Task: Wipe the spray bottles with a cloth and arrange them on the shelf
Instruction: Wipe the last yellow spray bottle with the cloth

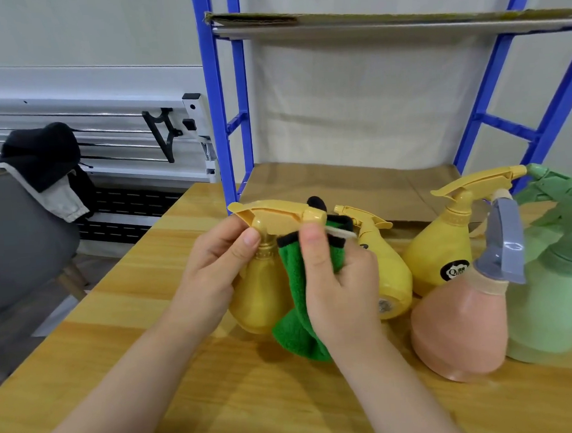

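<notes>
A yellow bottle (pixel 260 284) hangs at frame centre, lifted above the table (pixel 134 326). The left hand (pixel 211 271) pinches its neck under the trigger head, while the right hand (pixel 335 280) presses a green cloth (pixel 296 302) against its side, fingers curled round the fabric. The bottle looks light, probably empty, smooth plastic and likely slippery; the ridged neck seems the surest hold. Four more bottles wait at right: two yellow, one pink (pixel 458 326) and one green (pixel 547 294). The blue shelf (pixel 225 119) rises behind.
</notes>
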`<state>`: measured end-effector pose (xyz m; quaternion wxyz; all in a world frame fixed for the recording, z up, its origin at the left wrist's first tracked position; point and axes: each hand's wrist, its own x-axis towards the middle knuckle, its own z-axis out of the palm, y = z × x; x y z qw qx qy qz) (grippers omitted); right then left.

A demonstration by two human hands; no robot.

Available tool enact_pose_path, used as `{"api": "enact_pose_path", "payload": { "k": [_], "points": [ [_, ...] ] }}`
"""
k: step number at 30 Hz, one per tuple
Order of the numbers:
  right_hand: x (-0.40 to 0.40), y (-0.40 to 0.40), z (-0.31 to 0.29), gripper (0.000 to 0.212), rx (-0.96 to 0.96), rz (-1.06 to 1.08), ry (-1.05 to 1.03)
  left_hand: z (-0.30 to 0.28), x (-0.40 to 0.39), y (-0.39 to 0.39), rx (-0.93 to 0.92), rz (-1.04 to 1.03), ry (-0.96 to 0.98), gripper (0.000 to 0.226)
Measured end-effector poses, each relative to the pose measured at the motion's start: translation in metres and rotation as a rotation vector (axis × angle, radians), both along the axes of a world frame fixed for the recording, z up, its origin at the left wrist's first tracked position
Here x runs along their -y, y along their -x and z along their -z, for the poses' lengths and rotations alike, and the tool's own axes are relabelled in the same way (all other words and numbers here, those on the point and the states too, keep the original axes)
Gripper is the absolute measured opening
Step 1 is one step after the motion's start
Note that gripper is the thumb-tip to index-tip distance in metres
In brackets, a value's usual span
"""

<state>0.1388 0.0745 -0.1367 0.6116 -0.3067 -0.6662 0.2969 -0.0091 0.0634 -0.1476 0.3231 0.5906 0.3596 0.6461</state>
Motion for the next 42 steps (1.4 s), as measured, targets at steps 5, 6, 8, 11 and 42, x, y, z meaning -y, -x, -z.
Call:
{"api": "enact_pose_path", "payload": {
  "k": [5, 6, 8, 11, 42],
  "points": [
    [-0.003, -0.006, -0.007, 0.055, -0.358, 0.084, 0.154, -0.004, 0.001, 0.008, -0.232, -0.193, -0.127, 0.023],
    [-0.004, -0.008, -0.008, 0.051, -0.383, 0.108, 0.127, -0.004, 0.0, 0.009, -0.343, -0.264, -0.162, 0.024],
    [-0.005, -0.009, -0.007, 0.041, -0.344, 0.131, -0.005, -0.003, -0.001, 0.008, -0.546, -0.343, -0.244, 0.02],
    [-0.005, -0.009, 0.0, 0.052, -0.018, 0.17, -0.267, 0.002, -0.003, 0.005, -0.77, -0.395, -0.364, 0.042],
    [-0.003, 0.002, -0.006, 0.06, -0.163, 0.156, 0.401, -0.003, -0.001, 0.0, -0.926, -0.769, -0.332, 0.023]
  ]
}}
